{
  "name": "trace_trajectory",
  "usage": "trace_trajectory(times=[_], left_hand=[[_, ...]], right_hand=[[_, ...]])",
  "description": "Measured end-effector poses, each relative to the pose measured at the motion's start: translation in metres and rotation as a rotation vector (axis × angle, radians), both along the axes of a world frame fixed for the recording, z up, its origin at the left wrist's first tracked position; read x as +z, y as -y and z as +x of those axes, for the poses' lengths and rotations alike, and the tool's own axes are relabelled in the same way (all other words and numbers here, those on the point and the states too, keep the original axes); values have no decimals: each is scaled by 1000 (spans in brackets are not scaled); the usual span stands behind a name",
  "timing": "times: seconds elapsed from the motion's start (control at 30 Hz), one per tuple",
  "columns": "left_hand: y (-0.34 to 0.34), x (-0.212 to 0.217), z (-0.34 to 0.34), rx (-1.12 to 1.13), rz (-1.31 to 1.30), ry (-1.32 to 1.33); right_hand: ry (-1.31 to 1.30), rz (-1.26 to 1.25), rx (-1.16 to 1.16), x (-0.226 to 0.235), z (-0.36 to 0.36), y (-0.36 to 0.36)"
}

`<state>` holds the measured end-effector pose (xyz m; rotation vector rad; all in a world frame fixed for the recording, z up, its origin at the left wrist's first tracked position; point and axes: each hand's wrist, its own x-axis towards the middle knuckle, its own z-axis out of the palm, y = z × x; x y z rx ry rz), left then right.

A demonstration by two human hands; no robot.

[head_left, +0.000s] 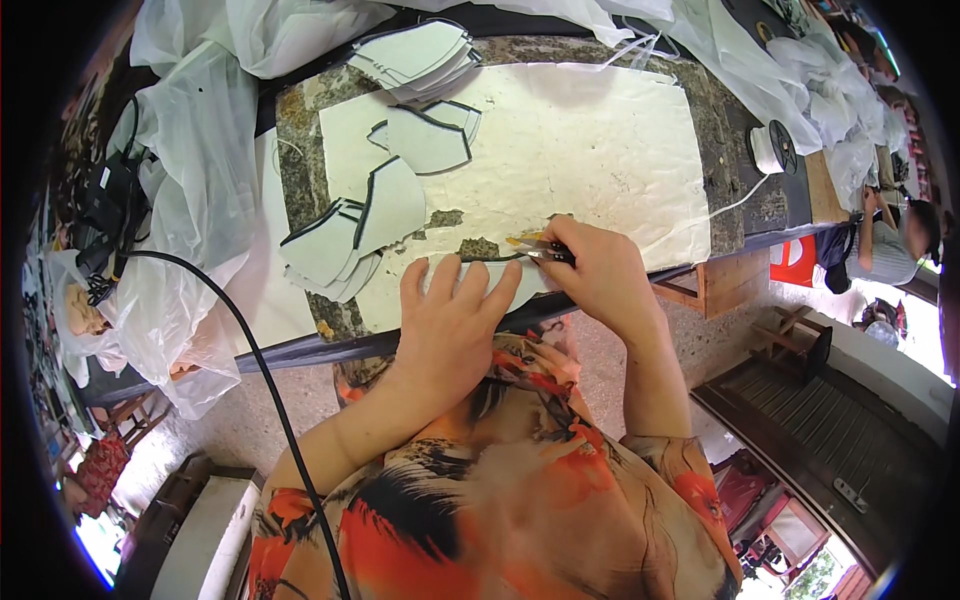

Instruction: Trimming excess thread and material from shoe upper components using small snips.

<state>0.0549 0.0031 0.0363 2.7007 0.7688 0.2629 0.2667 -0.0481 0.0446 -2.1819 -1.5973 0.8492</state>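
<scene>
My left hand (455,320) lies flat, fingers spread, pressing a pale grey cut piece (500,278) with a dark edge against the worktable. My right hand (598,272) grips a small tool (528,245) with a yellowish tip and dark handle, held at the piece's upper edge just right of my left fingertips. Both hands work on a large cream sheet (580,140) spread over the stone-patterned table (300,150). Several similar cut pieces (340,240) with dark borders lie to the left, and another stack (420,60) sits at the far edge.
A black cable (250,350) runs from the left down past my arm. Clear plastic bags (190,200) drape the left side. A white thread spool (772,148) stands at the right. Another person (890,240) sits at far right near a small wooden stool (715,285).
</scene>
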Motion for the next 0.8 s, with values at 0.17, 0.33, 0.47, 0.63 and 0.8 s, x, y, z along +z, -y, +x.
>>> trace_trajectory(times=[0.17,0.33,0.47,0.63,0.8], left_hand=[[-2,-2,5,-8,-32,-2],[-1,-21,-1,27,-57,140],[10,-35,-12,58,9,189],[13,-39,-17,115,40,264],[16,-46,-26,79,87,285]], right_hand=[[29,19,16,1,-3,0],[2,13,-97,-3,-7,2],[-100,11,-154,-6,-2,8],[-308,-147,-176,9,0,4],[-318,-174,-154,7,-1,5]])
